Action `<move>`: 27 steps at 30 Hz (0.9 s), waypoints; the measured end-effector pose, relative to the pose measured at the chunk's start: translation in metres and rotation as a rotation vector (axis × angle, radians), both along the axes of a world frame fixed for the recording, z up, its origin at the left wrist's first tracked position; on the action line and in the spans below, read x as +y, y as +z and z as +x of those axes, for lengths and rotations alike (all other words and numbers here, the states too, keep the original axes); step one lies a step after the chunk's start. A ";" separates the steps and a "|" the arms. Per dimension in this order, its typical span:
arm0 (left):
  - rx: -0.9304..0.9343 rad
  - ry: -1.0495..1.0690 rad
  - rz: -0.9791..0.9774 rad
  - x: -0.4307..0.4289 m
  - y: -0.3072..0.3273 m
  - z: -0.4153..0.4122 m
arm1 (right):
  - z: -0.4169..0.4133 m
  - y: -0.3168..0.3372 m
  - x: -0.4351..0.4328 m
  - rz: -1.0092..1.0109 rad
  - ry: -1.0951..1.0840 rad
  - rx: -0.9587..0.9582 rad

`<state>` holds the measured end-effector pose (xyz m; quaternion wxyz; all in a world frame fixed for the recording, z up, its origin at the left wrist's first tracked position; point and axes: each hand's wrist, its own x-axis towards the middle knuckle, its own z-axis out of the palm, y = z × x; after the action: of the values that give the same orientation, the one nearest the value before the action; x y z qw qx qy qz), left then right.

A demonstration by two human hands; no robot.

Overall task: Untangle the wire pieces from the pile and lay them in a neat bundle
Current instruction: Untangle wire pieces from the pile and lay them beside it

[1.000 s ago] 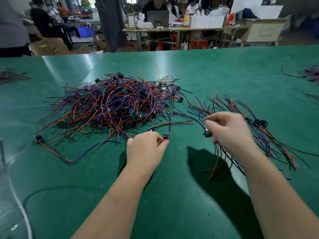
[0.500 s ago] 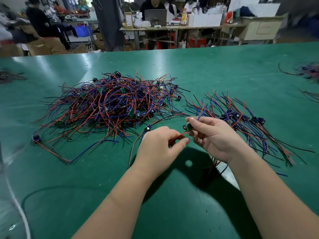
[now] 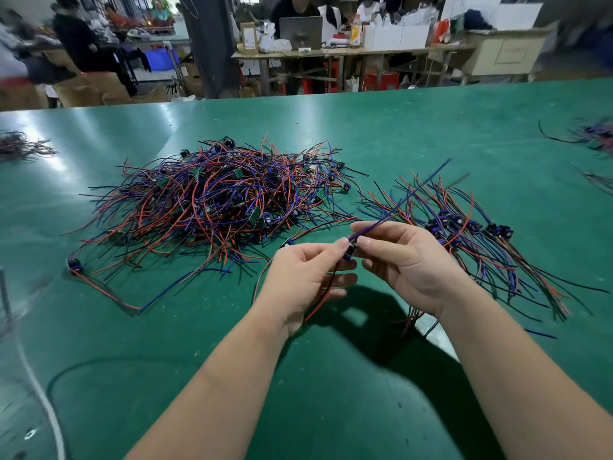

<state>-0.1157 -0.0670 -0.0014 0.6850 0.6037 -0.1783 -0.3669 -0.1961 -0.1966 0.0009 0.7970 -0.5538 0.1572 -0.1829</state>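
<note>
Step in hand: one wire piece [image 3: 379, 223] is being passed between the hands over the green table [image 3: 331, 134]. It is judged best done with the connector [image 3: 351, 250] being held firmly while the leads are being drawn straight, not yanked.
Left hand [image 3: 305, 277]: the connector is being pinched by thumb and forefinger, with red and black leads trailing toward 6 o'clock.
Right hand [image 3: 411, 263]: the same connector is being pinched, with blue leads running toward 1 o'clock (whether the wire ends under the wrist are being held cannot be told).
Pile [image 3: 225, 200]: lying at 10 o'clock of the hands, with red, blue and black leads knotted together.
Bundle [image 3: 471, 237]: being built at 2 o'clock, with connectors gathered mid-length and leads fanning out.
</note>
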 end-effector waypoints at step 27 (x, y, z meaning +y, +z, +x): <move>0.283 -0.207 -0.207 -0.001 0.006 -0.007 | -0.009 0.003 -0.039 0.199 -0.348 0.084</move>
<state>-0.1227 -0.0679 0.0043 0.7203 0.4508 -0.1781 -0.4963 -0.2047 -0.2356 0.0042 0.7968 -0.4438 0.3012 -0.2782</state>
